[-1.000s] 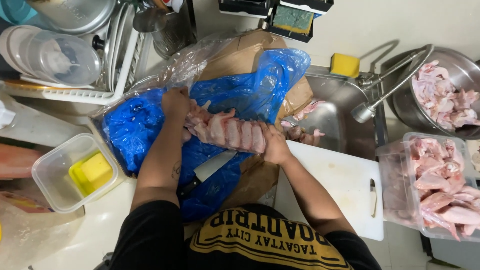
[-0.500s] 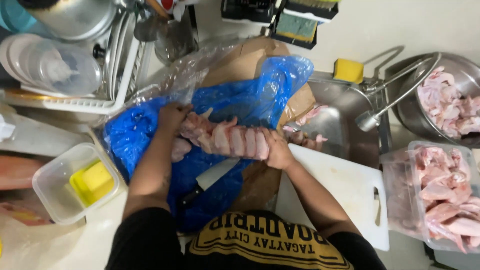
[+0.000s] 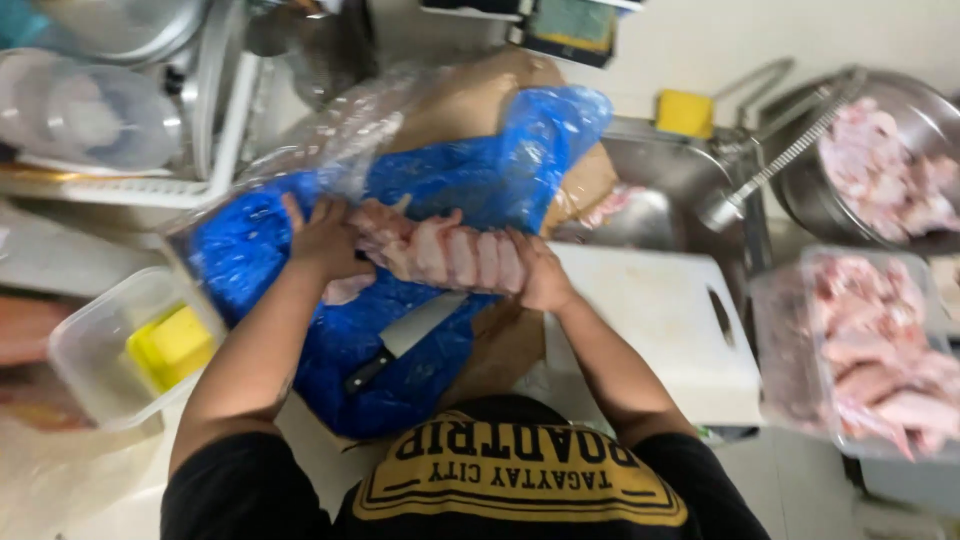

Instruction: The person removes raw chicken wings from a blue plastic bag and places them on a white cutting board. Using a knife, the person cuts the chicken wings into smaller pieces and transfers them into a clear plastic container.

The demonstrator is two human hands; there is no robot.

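A clear tub (image 3: 110, 350) with a yellow sponge sits at the far left of the table. Beside it, the left hand (image 3: 325, 240) and right hand (image 3: 540, 275) are spread apart, each clamped on one end of a frozen-looking row of raw chicken pieces (image 3: 445, 250), held level over the blue plastic bag (image 3: 400, 350) so drips land there. A knife (image 3: 405, 340) lies beneath. Rightward lie a white cutting board (image 3: 660, 330) and trays of chicken (image 3: 870, 350).

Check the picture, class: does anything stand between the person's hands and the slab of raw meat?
Nothing visible does. The left hand and right hand each grip an end of the meat directly, above the blue bag. The knife lies lower, on the bag, untouched.
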